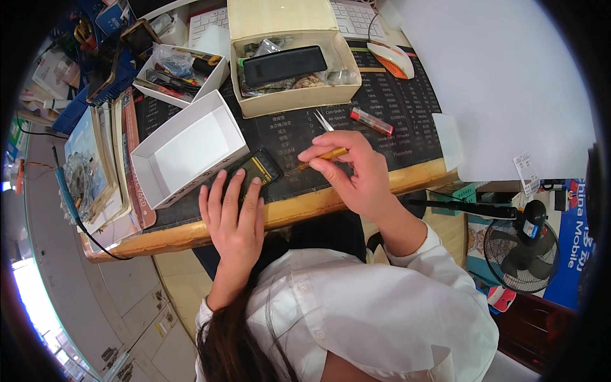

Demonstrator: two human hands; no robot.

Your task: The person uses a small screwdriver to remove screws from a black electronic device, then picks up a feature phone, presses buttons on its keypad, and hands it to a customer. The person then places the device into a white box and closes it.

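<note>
My right hand pinches a slim gold-coloured screwdriver above the desk mat, its tip pointing left. My left hand lies at the desk edge with its fingers stretched out, fingertips resting on a dark phone-shaped device with yellow marks. The fingers hide the device's near part. Just beyond my right hand lies a pair of metal tweezers. To the right of the tweezers is a clear tube with red ends. An open white box stands beside my left hand.
A cream box at the back holds a black phone cover and bagged parts. Left of it, a smaller white box contains tools. A mouse, a stack of books and a blue-handled soldering iron surround the mat.
</note>
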